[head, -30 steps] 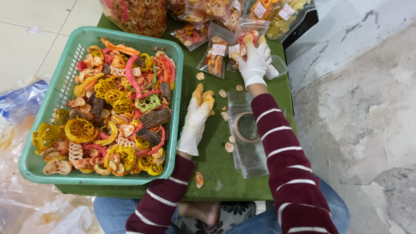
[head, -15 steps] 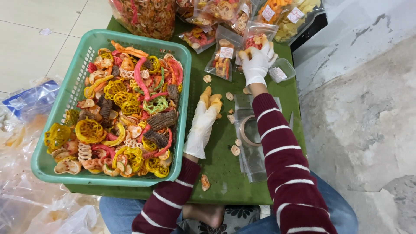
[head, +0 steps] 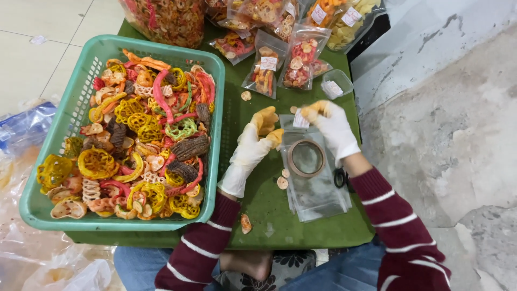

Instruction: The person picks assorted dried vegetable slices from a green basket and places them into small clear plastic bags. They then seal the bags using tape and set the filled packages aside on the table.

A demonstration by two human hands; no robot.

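Note:
My right hand (head: 333, 128), in a white glove with orange-stained fingertips, pinches the top edge of a clear pouch (head: 299, 122) that has a white label. The pouch lies on top of a stack of clear pouches (head: 318, 191) on the green table (head: 269, 207). A brown tape ring (head: 306, 158) rests on the stack. My left hand (head: 252, 146), gloved the same way, lies on the table just left of the stack. Its fingers are bent toward the pouch's corner and nothing shows in them.
A green basket (head: 212, 134) of colourful dried chips fills the table's left half. Filled labelled pouches (head: 264, 73) and a small clear tub (head: 336, 83) stand at the back. Loose chips (head: 282, 182) lie near the stack. Black scissors (head: 340, 177) sit under my right wrist.
My right hand has drawn back from the filled pouches at the back to the top of the clear stack. My left hand's fingers have curled toward it.

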